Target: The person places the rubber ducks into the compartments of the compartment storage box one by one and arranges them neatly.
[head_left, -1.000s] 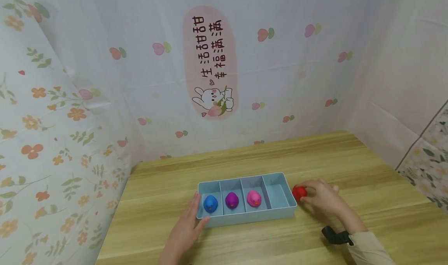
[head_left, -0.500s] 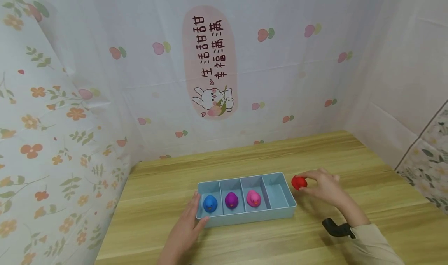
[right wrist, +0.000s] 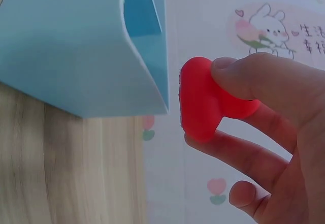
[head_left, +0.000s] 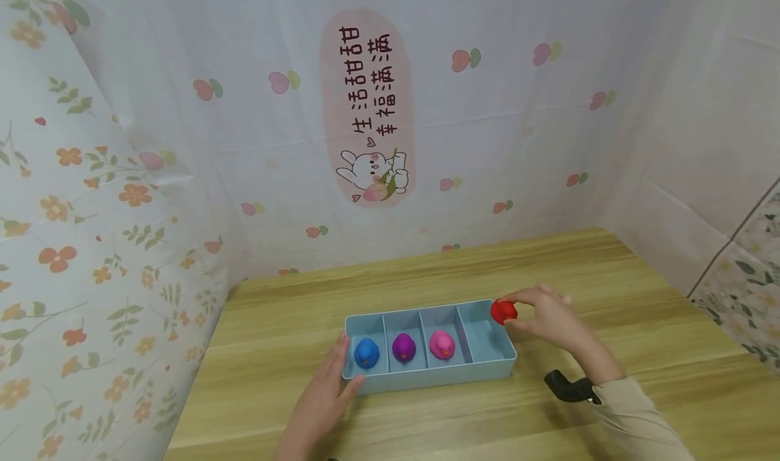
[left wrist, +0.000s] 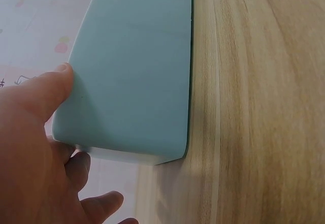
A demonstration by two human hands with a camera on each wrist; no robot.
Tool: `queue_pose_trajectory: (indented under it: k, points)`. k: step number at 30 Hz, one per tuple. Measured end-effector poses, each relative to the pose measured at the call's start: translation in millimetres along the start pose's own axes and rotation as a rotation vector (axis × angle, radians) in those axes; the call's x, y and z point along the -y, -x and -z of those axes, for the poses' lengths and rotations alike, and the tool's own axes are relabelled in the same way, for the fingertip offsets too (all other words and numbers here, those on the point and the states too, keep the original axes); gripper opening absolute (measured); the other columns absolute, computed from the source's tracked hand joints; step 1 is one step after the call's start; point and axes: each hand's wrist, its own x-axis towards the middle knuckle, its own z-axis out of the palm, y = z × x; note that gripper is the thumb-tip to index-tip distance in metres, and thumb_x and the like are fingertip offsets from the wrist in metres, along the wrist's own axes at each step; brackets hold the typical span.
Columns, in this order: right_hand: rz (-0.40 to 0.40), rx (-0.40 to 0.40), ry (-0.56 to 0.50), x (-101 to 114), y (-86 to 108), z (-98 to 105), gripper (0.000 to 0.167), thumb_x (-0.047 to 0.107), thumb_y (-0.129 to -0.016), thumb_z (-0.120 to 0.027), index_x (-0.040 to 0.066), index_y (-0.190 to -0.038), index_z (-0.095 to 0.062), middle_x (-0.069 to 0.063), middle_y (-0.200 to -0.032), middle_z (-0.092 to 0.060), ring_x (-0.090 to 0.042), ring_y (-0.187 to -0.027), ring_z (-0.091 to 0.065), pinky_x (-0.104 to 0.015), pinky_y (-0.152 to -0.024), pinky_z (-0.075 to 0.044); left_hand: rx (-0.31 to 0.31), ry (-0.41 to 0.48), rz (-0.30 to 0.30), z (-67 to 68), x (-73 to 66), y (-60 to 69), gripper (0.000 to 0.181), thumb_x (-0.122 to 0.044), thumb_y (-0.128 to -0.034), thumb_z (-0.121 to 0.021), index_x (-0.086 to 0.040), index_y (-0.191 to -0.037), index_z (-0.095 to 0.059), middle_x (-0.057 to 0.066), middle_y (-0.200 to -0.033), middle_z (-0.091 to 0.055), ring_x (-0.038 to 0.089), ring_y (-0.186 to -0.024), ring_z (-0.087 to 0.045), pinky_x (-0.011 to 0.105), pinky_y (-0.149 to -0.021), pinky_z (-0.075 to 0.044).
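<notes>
A pale blue divided box (head_left: 435, 378) stands on the table. From left to right, its compartments hold a blue toy duck (head_left: 367, 354), a purple toy duck (head_left: 404, 348) and a pink toy duck (head_left: 442, 345). My right hand (head_left: 548, 317) pinches a red toy duck (head_left: 503, 312) between thumb and fingers. In the head view this duck overlaps the rim of the rightmost compartment; the right wrist view shows it raised and apart from the box wall. My left hand (head_left: 326, 386) rests against the box's left end, its thumb at the front corner (left wrist: 63, 74) and its other fingers loose.
The wood-grain table (head_left: 274, 353) extends around the box. Behind it hangs a white printed curtain (head_left: 268, 143), with more patterned cloth (head_left: 73, 278) to the left. A black wrist mount (head_left: 571, 387) sticks out beside the right sleeve (head_left: 636, 420).
My right hand has lifted the red toy duck from beside the box's right end and carried it left to the rim. My left hand and the box have stayed in place.
</notes>
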Motion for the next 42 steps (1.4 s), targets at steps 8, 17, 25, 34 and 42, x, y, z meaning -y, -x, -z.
queue_pose_trajectory:
  k: [8,17,25,34,42]
  points:
    - [0.020,0.029,-0.019,10,-5.6,-10,0.036,0.021,-0.072,-0.083,0.013,-0.105,-0.072,-0.003,-0.099,-0.073,-0.018,-0.087,-0.047,-0.039,-0.066,-0.020,-0.003,-0.001,-0.003,0.0,-0.1,0.2,0.073,-0.046,-0.0964,-0.050,-0.008,-0.152,-0.023,0.011,-0.158,-0.023,0.038,-0.141,-0.029,0.054,-0.112,-0.030]
    - [0.056,0.063,-0.030,10,-8.6,-27,0.031,0.020,-0.069,-0.084,0.020,-0.098,-0.073,0.000,-0.099,-0.073,-0.024,-0.089,-0.050,-0.041,-0.068,-0.021,0.012,-0.007,0.010,0.0,-1.0,-1.1,0.072,-0.044,-0.0968,-0.050,-0.009,-0.153,-0.021,0.011,-0.158,-0.022,0.038,-0.142,-0.028,0.054,-0.113,-0.028]
    - [0.101,0.112,0.038,8,-8.5,-43,0.029,0.022,-0.068,-0.085,0.026,-0.094,-0.071,0.011,-0.092,-0.070,-0.013,-0.080,-0.041,-0.037,-0.066,-0.018,0.002,-0.006,0.004,-1.0,-0.7,-2.2,0.072,-0.044,-0.0966,-0.050,-0.009,-0.152,-0.022,0.011,-0.158,-0.022,0.037,-0.142,-0.027,0.053,-0.113,-0.028]
    - [0.086,0.164,0.124,12,-7.4,-50,0.031,0.023,-0.068,-0.085,0.026,-0.095,-0.070,0.012,-0.089,-0.068,-0.013,-0.080,-0.040,-0.036,-0.063,-0.017,0.005,-0.010,0.000,-2.7,0.7,-0.9,0.071,-0.043,-0.0966,-0.051,-0.009,-0.152,-0.022,0.010,-0.158,-0.023,0.037,-0.142,-0.028,0.053,-0.113,-0.029]
    - [0.071,0.203,0.207,16,-11.9,-55,0.028,0.023,-0.068,-0.083,0.026,-0.090,-0.066,0.015,-0.071,-0.059,-0.017,-0.080,-0.040,-0.036,-0.064,-0.019,-0.003,-0.020,-0.010,-2.8,1.3,-0.7,0.072,-0.044,-0.0965,-0.051,-0.006,-0.151,-0.024,0.012,-0.158,-0.023,0.038,-0.141,-0.029,0.053,-0.113,-0.029]
